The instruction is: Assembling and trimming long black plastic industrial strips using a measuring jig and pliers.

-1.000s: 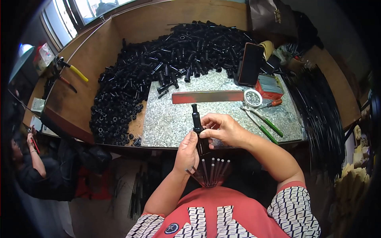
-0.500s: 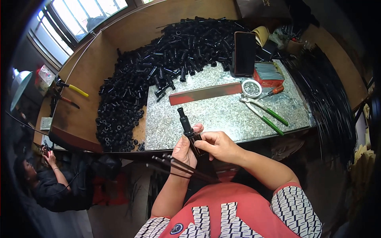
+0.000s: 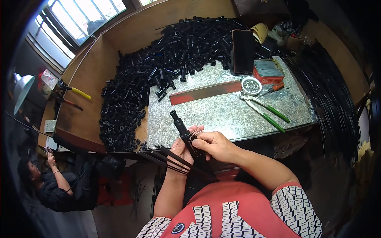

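My left hand is wrapped round the lower part of a black stepped tube, which tilts up and to the left above the table's front edge. Thin dark rods or wires surround its lower end, where my fingers hide some of the detail. On the other side, my right hand pinches there with thumb and fingers; what exactly lies in the pinch is too small to make out. Several long black rods stick out to the left, across my left wrist, their other ends running toward my lap.
A large heap of black tubes fills the table's back and left. On the speckled slab lie a flat bar, green-handled pliers, a screwdriver, a white dish and a phone. Black rods hang at right. Another person sits at left.
The tube's top has tipped slightly left and down in my hands. The rods across my left wrist have shifted. At left, the other person's hand has moved a little.
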Demonstrator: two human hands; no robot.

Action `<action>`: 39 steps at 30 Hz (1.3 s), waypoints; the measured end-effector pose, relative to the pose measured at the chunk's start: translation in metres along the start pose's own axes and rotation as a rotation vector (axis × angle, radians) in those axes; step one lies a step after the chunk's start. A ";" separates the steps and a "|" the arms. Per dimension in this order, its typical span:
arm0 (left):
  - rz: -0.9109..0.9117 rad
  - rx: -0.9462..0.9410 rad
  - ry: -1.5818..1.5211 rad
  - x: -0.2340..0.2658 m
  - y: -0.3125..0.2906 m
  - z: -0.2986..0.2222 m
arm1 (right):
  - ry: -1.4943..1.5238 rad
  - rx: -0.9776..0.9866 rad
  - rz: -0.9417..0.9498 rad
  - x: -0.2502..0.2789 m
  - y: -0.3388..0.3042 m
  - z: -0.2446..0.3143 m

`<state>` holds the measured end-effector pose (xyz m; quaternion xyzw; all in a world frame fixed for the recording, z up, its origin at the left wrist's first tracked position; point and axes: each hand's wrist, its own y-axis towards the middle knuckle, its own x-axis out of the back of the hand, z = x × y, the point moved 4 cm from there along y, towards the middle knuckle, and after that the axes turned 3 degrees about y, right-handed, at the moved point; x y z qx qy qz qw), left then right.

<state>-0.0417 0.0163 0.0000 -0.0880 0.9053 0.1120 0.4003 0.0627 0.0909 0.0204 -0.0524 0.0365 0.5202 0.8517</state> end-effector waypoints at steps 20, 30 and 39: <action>-0.083 -0.062 0.057 0.000 -0.002 -0.008 | -0.006 0.031 0.028 -0.005 0.002 0.011; 0.026 -0.071 0.035 0.001 0.005 -0.010 | -0.025 0.037 0.031 -0.003 0.003 0.010; -0.002 -0.010 -0.046 0.005 0.004 -0.007 | 0.046 -0.020 0.039 -0.002 0.007 0.003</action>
